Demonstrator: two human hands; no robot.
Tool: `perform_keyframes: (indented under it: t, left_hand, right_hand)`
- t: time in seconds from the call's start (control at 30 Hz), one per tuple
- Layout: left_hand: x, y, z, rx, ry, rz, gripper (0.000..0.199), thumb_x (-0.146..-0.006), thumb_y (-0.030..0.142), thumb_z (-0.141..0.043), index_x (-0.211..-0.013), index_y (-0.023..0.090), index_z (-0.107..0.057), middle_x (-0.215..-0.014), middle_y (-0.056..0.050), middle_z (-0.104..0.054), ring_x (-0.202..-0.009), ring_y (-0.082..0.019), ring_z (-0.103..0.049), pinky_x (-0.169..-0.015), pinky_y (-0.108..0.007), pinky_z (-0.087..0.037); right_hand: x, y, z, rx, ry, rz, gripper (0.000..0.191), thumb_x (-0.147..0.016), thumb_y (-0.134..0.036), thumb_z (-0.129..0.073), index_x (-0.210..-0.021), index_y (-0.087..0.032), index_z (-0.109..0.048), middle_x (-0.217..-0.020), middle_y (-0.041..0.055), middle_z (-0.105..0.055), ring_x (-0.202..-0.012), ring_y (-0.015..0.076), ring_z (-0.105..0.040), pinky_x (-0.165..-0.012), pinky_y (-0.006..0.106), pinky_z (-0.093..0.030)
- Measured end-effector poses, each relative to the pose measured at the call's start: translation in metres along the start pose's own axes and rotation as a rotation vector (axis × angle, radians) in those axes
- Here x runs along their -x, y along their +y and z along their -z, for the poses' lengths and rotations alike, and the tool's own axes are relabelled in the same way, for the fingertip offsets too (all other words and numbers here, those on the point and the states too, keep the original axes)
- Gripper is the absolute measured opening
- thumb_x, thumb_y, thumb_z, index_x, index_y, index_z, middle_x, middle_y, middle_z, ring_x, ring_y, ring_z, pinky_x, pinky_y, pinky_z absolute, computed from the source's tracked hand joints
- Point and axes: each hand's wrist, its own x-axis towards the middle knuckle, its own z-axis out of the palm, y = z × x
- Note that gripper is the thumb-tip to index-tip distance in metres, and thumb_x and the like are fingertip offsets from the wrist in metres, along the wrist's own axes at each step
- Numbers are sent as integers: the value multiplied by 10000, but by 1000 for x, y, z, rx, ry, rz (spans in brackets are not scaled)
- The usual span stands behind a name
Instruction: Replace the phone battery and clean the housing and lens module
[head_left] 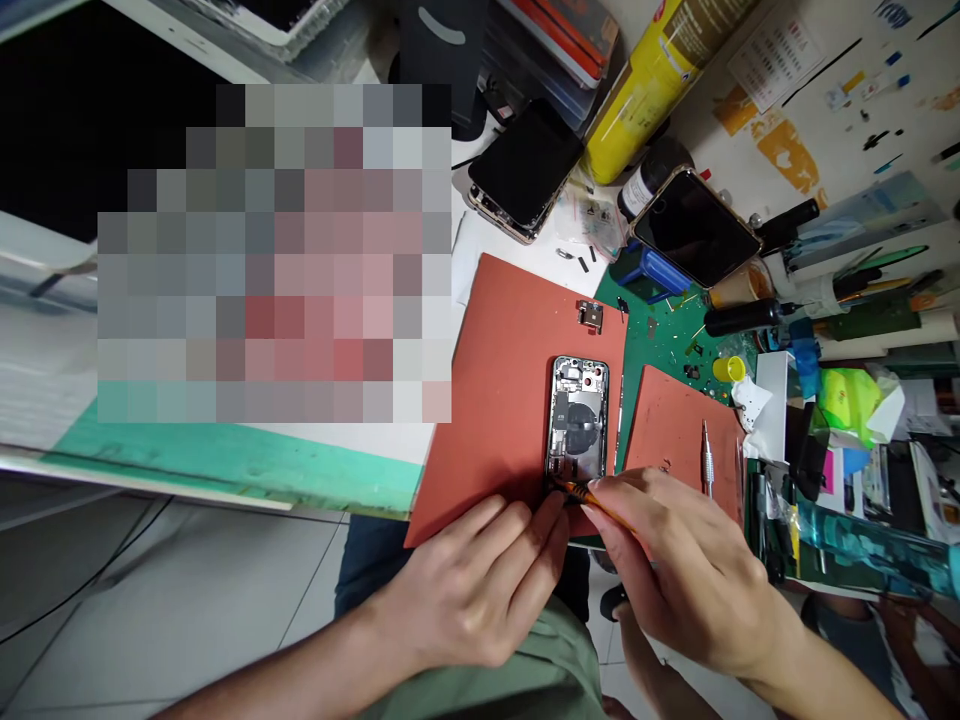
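Observation:
An opened phone lies on a red-brown mat with its inner parts showing. At its lower edge, my left hand is closed, fingers curled and fingertips against the phone's lower left corner. In my right hand is a thin orange tool with dark bands, pinched between thumb and fingers. Its tip reaches the bottom end of the phone; the exact kind of tool does not show. The fingers partly hide the phone's lower edge.
A small metal part lies above the phone. Right of it, a second red mat carries a silver pen-like tool. Other phones, a yellow can, a yellow cap and a clear blue bottle crowd the bench.

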Motion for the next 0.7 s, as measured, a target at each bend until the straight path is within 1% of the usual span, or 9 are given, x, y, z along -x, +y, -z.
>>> perform_keyframes:
  t: [0.1,0.17,0.27,0.33,0.43,0.5,0.6,0.67,0.7]
  left_hand:
    - [1,0,0,-9,24,-2,315,-997,96,-470,-1096,87,-768,-1106,-133,-827,-913,-251,-752,-836,-405,-597]
    - [2,0,0,-20,29,-2,303,-1006,93,-477,-1098,88,-765,-1101,-130,-830,-906,-247,-757,-820,-398,-600]
    - [1,0,-1,-21,32,-13,269,-1012,84,-505,-1074,88,-767,-1103,-126,-833,-923,-258,-767,-808,-397,-610]
    - [1,-1,-1,-25,40,-15,263,-1009,68,-515,-1090,82,-765,-1095,-122,-834,-926,-263,-772,-805,-398,-617]
    - [1,-2,-4,-35,42,-16,259,-996,38,-535,-1135,75,-751,-1044,-109,-833,-912,-253,-776,-812,-390,-625]
    - [1,-3,-5,-37,54,-23,227,-990,34,-573,-1132,78,-744,-991,-101,-827,-911,-249,-777,-822,-383,-629]
    - [2,-4,-6,-48,65,-30,199,-980,35,-628,-1132,102,-740,-979,-87,-825,-928,-244,-779,-845,-377,-635]
    - [3,-5,-6,-49,55,-30,207,-969,33,-654,-1146,104,-735,-1006,-91,-827,-936,-252,-783,-850,-385,-641]
    - [4,-5,-6,-43,49,-34,213,-966,33,-662,-1157,95,-731,-1016,-100,-826,-936,-259,-784,-854,-394,-645]
  right_hand:
    - [-13,2,5,70,-19,67,216,-1004,-34,-573,-1187,-123,-645,-818,47,-725,-681,182,-650,-660,351,-579]
    - [-20,4,6,66,-18,88,170,-1005,-46,-578,-1129,-135,-652,-808,42,-716,-679,176,-640,-653,341,-557]
    - [-26,9,4,87,-15,134,199,-1005,-47,-556,-1159,-130,-650,-837,48,-729,-704,174,-649,-657,329,-545]
    - [-28,12,2,128,5,167,214,-1009,-51,-547,-1170,-149,-649,-793,13,-716,-677,159,-645,-633,309,-529]
    - [-29,16,0,178,37,181,143,-1030,-99,-562,-1101,-191,-645,-736,-30,-687,-628,136,-620,-598,282,-496]
    - [-30,16,-1,171,29,181,130,-1041,-137,-540,-1108,-192,-637,-777,-17,-699,-657,140,-628,-619,287,-502]
    - [-31,16,-2,159,20,196,223,-1016,-90,-477,-1151,-182,-629,-844,5,-726,-731,150,-664,-668,294,-520]
    - [-31,16,-3,173,46,190,240,-1007,-62,-477,-1134,-191,-636,-801,-21,-717,-692,134,-659,-642,277,-499]
    - [-31,16,-4,183,57,184,210,-1020,-79,-493,-1115,-194,-640,-758,-37,-699,-649,124,-641,-614,269,-477]
